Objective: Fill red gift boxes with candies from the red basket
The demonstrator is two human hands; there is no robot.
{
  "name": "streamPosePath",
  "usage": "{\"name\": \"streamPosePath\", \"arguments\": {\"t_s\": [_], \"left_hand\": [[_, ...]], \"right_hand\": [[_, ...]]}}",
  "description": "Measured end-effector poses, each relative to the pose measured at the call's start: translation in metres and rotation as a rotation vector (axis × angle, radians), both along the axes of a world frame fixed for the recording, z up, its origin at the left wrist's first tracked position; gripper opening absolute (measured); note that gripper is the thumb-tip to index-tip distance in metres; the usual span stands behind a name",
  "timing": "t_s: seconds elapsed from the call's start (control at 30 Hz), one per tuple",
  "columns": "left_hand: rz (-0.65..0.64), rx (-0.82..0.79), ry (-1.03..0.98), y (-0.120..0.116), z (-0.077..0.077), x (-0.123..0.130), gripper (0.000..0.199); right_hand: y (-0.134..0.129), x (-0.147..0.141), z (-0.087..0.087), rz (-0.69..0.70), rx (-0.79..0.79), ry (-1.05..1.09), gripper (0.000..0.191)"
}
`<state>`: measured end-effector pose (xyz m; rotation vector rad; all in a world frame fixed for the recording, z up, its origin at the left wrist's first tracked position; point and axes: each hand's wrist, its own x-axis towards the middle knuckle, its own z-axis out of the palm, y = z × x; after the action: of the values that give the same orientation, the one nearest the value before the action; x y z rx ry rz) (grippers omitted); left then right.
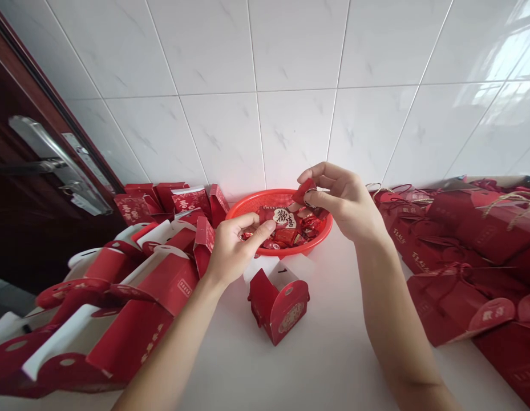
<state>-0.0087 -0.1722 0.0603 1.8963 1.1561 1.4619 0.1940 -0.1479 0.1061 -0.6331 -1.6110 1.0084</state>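
My left hand [234,245] is closed, with thumb and fingers pinching the edge of a flat red packet [284,220] with a white patch and dark characters. My right hand [339,200] is pinched around a small red wrapped piece [304,190], partly hidden by the fingers; it looks like a candy. Both hands are over a red plastic basket [247,204] of shiny red wrapped candies [286,237]. In front of the basket, on the white table, stands a red gift box [279,308] with its top flaps open and a pale inside.
Open red boxes [132,291] crowd the left side, with more boxes [190,200] behind them. Closed red boxes tied with cord [457,274] are piled on the right. A tiled wall [290,125] rises behind the basket. At far left is a dark door with a metal handle [55,154].
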Motion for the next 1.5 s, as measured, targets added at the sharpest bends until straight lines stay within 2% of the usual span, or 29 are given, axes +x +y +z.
{"name": "streamPosePath", "arguments": {"t_s": [0.2,0.47,0.77,1.03,1.37,1.5], "left_hand": [[0.005,0.006,0.010,-0.0006,0.0010,0.0004,0.046],[-0.025,-0.009,0.008,-0.0013,0.0009,0.0001,0.045],[-0.066,-0.043,0.048,-0.0015,0.0006,-0.0015,0.044],[-0.074,-0.021,0.084,0.0003,-0.0010,-0.0024,0.045],[-0.092,-0.050,0.071,-0.0016,0.0008,-0.0028,0.043],[-0.098,-0.073,0.065,-0.0016,0.0015,-0.0026,0.041]], "right_hand": [[0.0043,0.0025,-0.0024,0.023,0.050,-0.018,0.027],[0.0050,-0.0006,-0.0032,0.055,0.018,0.008,0.022],[0.0017,-0.0056,-0.0014,0.057,-0.023,-0.022,0.029],[0.0015,-0.0073,-0.0021,0.072,-0.046,-0.025,0.027],[0.0009,-0.0072,-0.0030,0.087,-0.038,-0.072,0.020],[0.0005,-0.0074,-0.0030,0.097,-0.043,-0.077,0.023]]}}
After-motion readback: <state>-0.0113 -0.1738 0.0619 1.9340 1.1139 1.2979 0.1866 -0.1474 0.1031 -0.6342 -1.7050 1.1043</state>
